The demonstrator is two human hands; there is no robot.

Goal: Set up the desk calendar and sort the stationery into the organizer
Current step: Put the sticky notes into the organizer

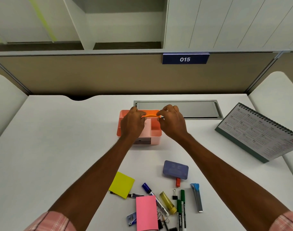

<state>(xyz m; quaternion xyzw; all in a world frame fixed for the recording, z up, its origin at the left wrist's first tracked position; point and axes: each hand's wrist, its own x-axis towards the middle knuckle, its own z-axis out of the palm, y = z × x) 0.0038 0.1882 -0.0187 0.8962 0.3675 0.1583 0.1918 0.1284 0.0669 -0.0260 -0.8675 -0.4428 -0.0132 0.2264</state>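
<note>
Right now I am in the sorting step, with both hands over the pink organizer (154, 130) that stands on the white counter (59, 139) just in front of the grey cable hatch (200, 109). My left hand (133, 121) and my right hand (171, 122) each pinch one end of an orange sheet or strip (150, 114), which bows upward between them over the organizer's back compartment. I cannot tell exactly what it is; it looks like a thin orange sticky pad or a flexible strip. Neither hand is free.

As I judge it, the desk calendar (259, 132) is already set up: it stands open on its base well off to my right, tilted back. The sorting is at an early stage, since most of the stationery lies loose near me: a yellow sticky pad (121, 185), a pink sticky pad (146, 213), a blue-capped marker (154, 195), a yellow tube (167, 202), two green markers (181, 212), a lead refill case (197, 197), a black binder clip (174, 195), a blue plastic box (175, 170) and a small red piece (178, 182) touching its near edge.

The next move calls for easing the orange piece straight down into the back compartment, letting the bow relax so it sits flat against the wall, then opening both hands and reaching back for the loose items.
</note>
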